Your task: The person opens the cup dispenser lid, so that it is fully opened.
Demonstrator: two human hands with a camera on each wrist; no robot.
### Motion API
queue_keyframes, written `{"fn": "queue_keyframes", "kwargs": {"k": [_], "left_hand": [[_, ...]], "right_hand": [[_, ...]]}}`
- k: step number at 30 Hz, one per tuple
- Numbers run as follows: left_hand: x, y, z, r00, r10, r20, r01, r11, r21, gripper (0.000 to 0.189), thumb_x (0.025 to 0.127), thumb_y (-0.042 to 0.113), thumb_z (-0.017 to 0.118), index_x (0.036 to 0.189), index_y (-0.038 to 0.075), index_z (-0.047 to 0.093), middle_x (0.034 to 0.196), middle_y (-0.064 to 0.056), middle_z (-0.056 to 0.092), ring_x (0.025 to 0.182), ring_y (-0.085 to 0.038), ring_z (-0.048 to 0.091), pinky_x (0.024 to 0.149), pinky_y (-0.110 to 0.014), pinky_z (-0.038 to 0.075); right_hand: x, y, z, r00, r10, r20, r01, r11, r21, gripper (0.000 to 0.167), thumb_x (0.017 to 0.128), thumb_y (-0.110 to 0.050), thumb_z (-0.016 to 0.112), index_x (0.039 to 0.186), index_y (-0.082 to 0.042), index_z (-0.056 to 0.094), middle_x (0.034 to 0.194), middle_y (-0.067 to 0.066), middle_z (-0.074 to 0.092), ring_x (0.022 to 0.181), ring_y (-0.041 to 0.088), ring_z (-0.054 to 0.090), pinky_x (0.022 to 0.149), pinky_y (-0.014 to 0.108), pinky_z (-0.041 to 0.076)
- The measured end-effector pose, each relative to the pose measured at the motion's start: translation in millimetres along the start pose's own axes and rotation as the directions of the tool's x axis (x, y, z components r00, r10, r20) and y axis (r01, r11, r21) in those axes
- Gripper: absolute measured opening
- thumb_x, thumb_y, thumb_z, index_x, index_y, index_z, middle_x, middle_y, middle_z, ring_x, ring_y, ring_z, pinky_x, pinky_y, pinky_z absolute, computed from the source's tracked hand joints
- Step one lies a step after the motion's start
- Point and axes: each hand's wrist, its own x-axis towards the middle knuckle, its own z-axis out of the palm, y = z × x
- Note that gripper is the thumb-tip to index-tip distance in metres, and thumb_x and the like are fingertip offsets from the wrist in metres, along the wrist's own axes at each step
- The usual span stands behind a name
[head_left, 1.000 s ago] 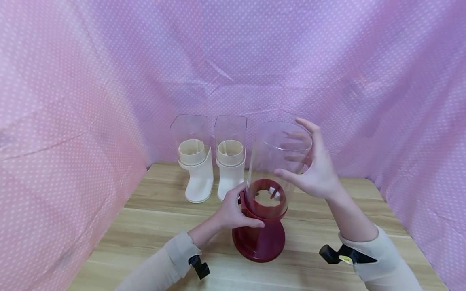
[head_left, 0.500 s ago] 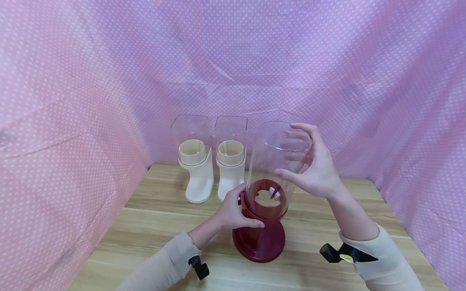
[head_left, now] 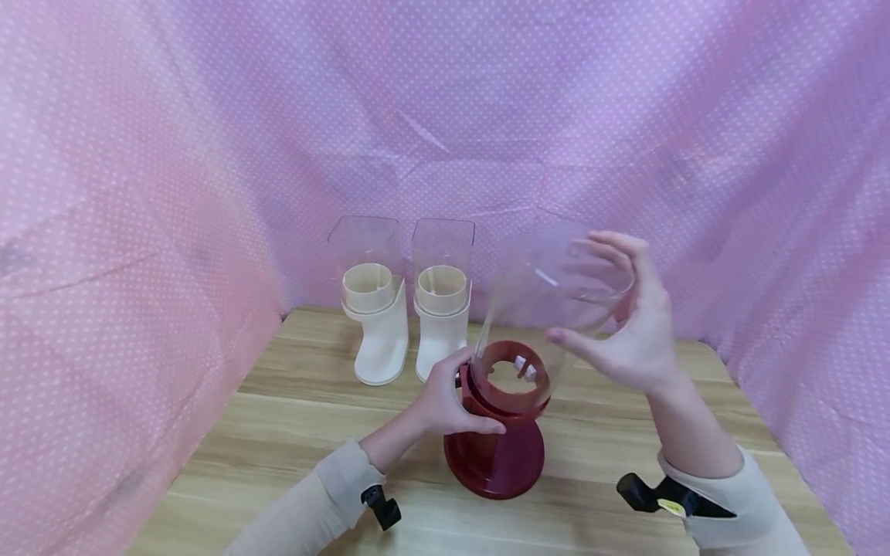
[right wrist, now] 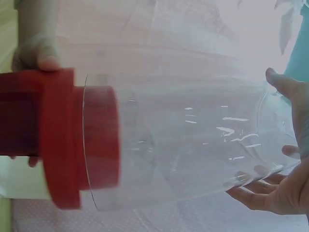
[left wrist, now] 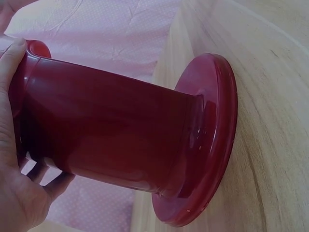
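The left hand (head_left: 452,401) has its fingers curled around the neck of the red stand (head_left: 506,467), which sits on the surface (head_left: 278,455). The right hand's (head_left: 631,332) fingers hold the clear tube (head_left: 524,309) near its top. The tube leans right, its bottom around the stand's top. Two white stands (head_left: 382,340) are behind.

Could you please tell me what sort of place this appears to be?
It looks like a makeshift workspace, perhaps for recording: pink dotted cloth hangs behind and on both sides of a wooden table, and black devices sit on both sleeves.
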Motion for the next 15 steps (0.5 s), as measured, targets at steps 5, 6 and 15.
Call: {"fn": "queue_keyframes", "kwargs": {"k": [5, 6, 15], "left_hand": [[-0.2, -0.3, -3.1, 1.000, -0.008, 0.006, 0.008, 1.000, 0.002, 0.097, 0.067, 0.023, 0.101, 0.151, 0.023, 0.053, 0.136, -0.008, 0.067, 0.120, -0.024, 0.066, 0.095, -0.032, 0.064], [-0.4, 0.0, -3.2, 1.000, -0.011, 0.009, 0.011, 1.000, -0.001, 0.097, 0.067, 0.023, 0.101, 0.151, 0.023, 0.052, 0.137, -0.009, 0.067, 0.120, -0.025, 0.066, 0.095, -0.032, 0.064], [-0.9, 4.1, -1.6, 0.999, -0.025, 0.030, 0.026, 0.999, -0.030, 0.099, 0.069, 0.024, 0.100, 0.154, 0.025, 0.050, 0.141, 0.001, 0.065, 0.124, -0.017, 0.063, 0.096, -0.033, 0.063]], "right_hand": [[12.7, -7, -12, 0.994, -0.064, -0.085, 0.078, 0.981, 0.179, 0.101, 0.061, 0.011, 0.097, 0.146, 0.004, 0.045, 0.140, 0.018, 0.065, 0.116, 0.026, 0.073, 0.094, 0.032, 0.065], [14.8, -9, -15, 0.992, -0.075, -0.103, 0.095, 0.975, 0.202, 0.100, 0.061, 0.010, 0.098, 0.146, 0.004, 0.045, 0.140, 0.020, 0.065, 0.115, 0.028, 0.073, 0.093, 0.033, 0.065], [28.7, -16, -37, 0.967, -0.126, -0.222, 0.196, 0.923, 0.330, 0.098, 0.059, 0.018, 0.094, 0.141, 0.009, 0.042, 0.133, 0.023, 0.067, 0.107, 0.032, 0.077, 0.086, 0.034, 0.067]]}}
